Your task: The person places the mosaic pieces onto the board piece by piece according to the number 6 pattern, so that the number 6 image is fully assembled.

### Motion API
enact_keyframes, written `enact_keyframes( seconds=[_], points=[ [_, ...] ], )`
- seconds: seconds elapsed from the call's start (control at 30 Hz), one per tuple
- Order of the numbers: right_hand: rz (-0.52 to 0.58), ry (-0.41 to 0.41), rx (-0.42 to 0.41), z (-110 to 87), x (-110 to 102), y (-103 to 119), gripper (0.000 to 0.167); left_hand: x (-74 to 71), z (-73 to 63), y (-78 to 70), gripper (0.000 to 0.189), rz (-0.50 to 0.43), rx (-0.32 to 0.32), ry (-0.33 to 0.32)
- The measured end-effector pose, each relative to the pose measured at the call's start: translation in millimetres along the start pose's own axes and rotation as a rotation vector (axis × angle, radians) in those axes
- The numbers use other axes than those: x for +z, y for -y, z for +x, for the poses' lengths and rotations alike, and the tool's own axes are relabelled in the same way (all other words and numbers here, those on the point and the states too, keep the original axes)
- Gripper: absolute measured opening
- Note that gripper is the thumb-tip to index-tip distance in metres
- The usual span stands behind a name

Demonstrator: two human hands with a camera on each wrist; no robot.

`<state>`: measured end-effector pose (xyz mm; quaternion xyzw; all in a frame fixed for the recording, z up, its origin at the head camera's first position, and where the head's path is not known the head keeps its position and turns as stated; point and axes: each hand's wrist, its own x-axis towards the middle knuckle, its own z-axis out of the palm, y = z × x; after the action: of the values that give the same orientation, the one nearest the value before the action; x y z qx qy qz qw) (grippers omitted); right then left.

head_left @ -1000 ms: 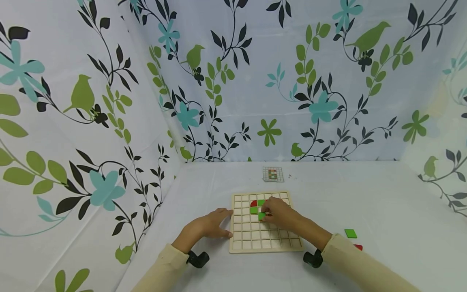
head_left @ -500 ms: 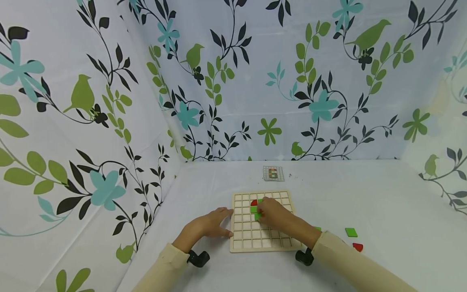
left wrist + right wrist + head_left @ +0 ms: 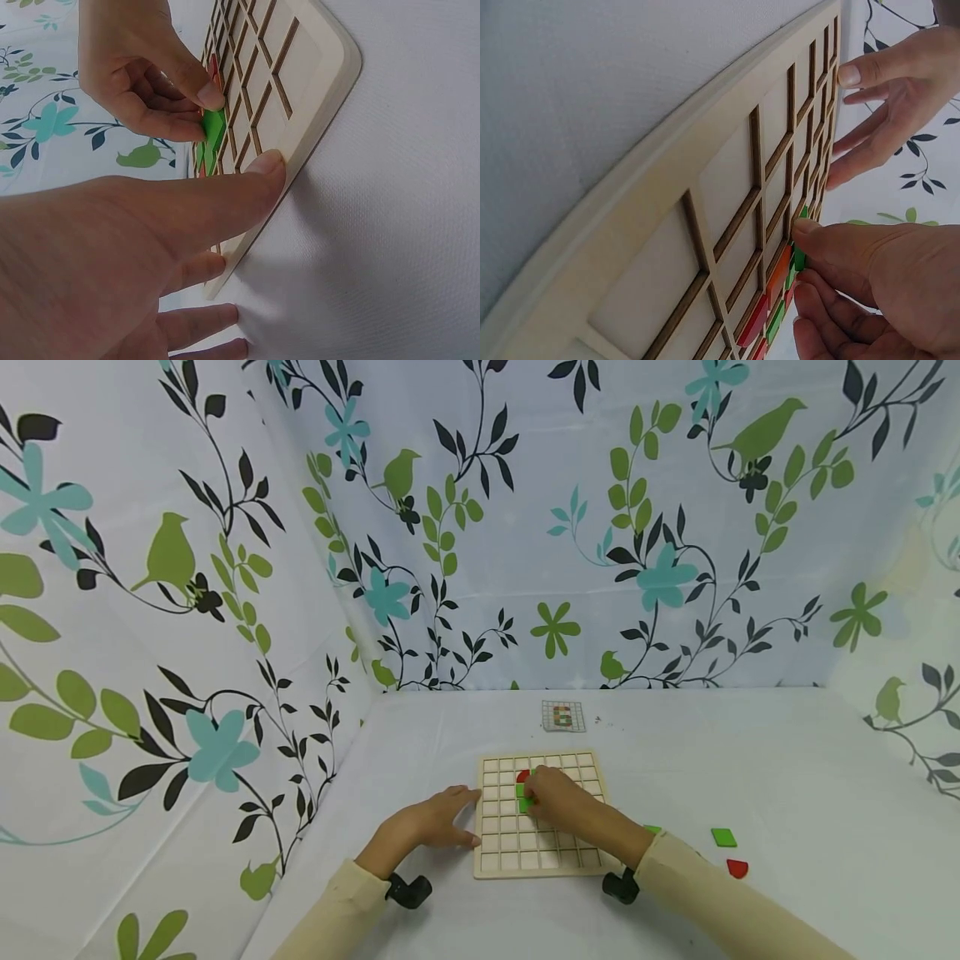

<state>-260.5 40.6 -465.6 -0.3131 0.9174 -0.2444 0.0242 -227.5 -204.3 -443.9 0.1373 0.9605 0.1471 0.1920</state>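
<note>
A wooden grid board (image 3: 498, 863) lies on the white table. My right hand (image 3: 564, 802) is over its middle, pinching a green square tile (image 3: 214, 129) between thumb and fingers at a cell. Around it sit a rounded red tile (image 3: 522, 775) and another green tile (image 3: 521, 791). The right wrist view also shows an orange tile (image 3: 778, 271) and a red tile (image 3: 753, 321) in nearby cells. My left hand (image 3: 431, 820) touches the board's left edge with fingers spread, its thumb on the rim. The fingers hide part of the held tile.
A small printed grid card (image 3: 563, 717) with a coloured pattern lies behind the board. To the right lie a loose green tile (image 3: 724, 837) and a rounded red tile (image 3: 737, 868). Another green tile (image 3: 652, 828) is partly hidden by the right forearm.
My right hand has shifted left across the board with the green tile. A loose green tile now shows beside the right forearm. My left hand stays at the board's edge.
</note>
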Motion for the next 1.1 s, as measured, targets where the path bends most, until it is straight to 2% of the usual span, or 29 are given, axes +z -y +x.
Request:
enact_keyframes(
  seconds=[0.3, 0.57, 0.77, 1.03, 1.1],
  points=[
    [0.055, 0.014, -0.020, -0.3, 0.3, -0.7, 0.008, -0.7, -0.3, -1.5, 0.083, -0.010, 0.003, 0.007],
    [0.001, -0.015, -0.071, -0.5, 2.6, -3.0, 0.008, -0.3, 0.5, -0.2, 0.083, -0.004, 0.006, 0.004],
    [0.003, -0.048, -0.123, -3.4, 4.4, -2.9, 0.007, -0.2, 1.6, 2.6, 0.083, 0.000, 0.007, 0.004],
    [-0.073, -0.041, -0.119, -1.6, 8.3, -3.4, 0.022, 1.9, 2.2, 3.2, 0.083, -0.004, 0.009, 0.005],
    [-0.083, -0.045, -0.118, -2.4, 7.3, -2.7, 0.018, 1.8, 2.2, 2.9, 0.083, -0.003, 0.009, 0.003]
  ],
)
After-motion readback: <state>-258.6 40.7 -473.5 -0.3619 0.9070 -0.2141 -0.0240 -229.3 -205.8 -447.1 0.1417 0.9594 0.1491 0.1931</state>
